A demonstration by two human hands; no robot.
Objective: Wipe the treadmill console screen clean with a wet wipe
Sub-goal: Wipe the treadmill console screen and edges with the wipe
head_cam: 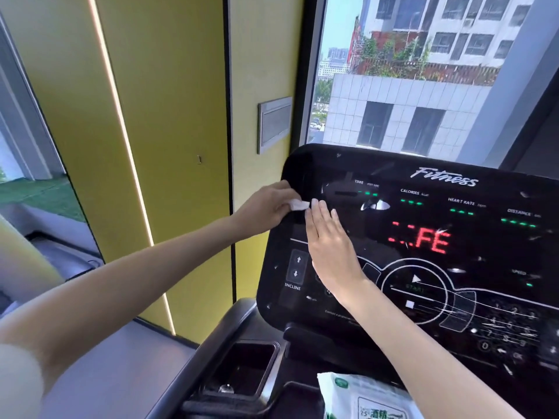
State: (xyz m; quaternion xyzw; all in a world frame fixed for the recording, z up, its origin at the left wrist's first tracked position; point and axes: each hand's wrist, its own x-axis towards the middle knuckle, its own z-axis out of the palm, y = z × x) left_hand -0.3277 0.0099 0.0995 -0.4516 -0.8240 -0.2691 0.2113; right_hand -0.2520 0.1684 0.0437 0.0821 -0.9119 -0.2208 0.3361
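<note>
The black treadmill console screen point(453, 261) fills the right half of the view, lit with red letters and green marks. My left hand point(269, 207) is at the screen's upper left edge and pinches a small folded white wet wipe point(88, 205) whose end sticks out toward the right. My right hand point(329, 246) lies flat on the left part of the screen, fingers straight and pointing up, fingertips almost touching the wipe.
A pack of wet wipes point(363, 397) lies on the console tray at the bottom. A black cup holder point(242, 370) sits below the screen's left corner. A yellow wall point(169, 116) stands to the left and a window point(423, 71) behind the console.
</note>
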